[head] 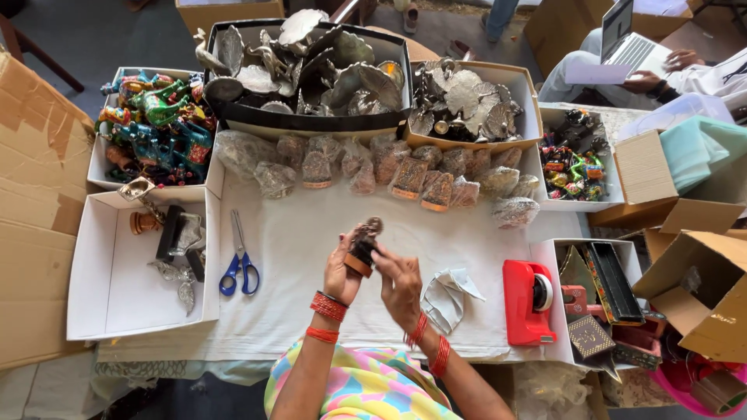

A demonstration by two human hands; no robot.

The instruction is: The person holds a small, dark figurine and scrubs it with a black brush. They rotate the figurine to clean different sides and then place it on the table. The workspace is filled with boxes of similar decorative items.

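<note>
White cloth covers the table (311, 233), ringed by open boxes, with a small dark figurine held up at its middle.

Both hands meet above the cloth: the left hand (340, 274) cradles the figurine (362, 245) by its base, fingers curled round it, and the right hand (399, 281) pinches its side from just beside, fingertips pressed on. Behind, a black tray (311, 122) and a cardboard box (523, 101) hold silvery metal leaves and animals; a white box (105, 175) holds painted figures. Blue-handled scissors (239, 268) lie left, a red tape dispenser (527, 302) right. Both forearms rise from below, wrists bangled red.
</note>
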